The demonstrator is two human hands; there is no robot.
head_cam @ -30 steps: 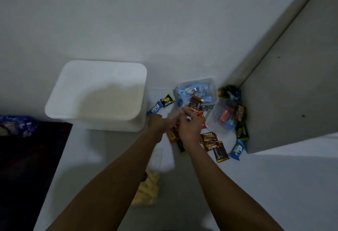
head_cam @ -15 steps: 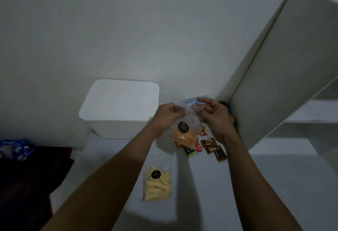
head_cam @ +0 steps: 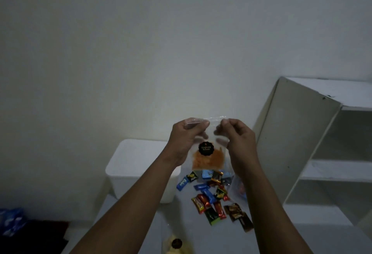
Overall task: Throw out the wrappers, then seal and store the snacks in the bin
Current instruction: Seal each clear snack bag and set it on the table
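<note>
Sealing step, I'd judge: left hand (head_cam: 185, 141) & right hand (head_cam: 237, 141) hold a clear zip bag of orange snack (head_cam: 208, 160) up over the sweets, each grip pinching the bag's top edge. Next move prob. calls for running that pinch along the strip till it's closed, then taking it to the white bin (head_cam: 136, 165) just behind-left. The white tabletop (head_cam: 291, 239) carries scattered wrapped sweets (head_cam: 209, 199) & a 2nd bag of pale sticks (head_cam: 175, 244) at the near edge; a white shelf unit (head_cam: 291, 143) stands to the right, w/ a plain wall behind.

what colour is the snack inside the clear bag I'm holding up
Orange, in the clear bag that both hands pinch at its top edge; it shows best in the head view.
</note>
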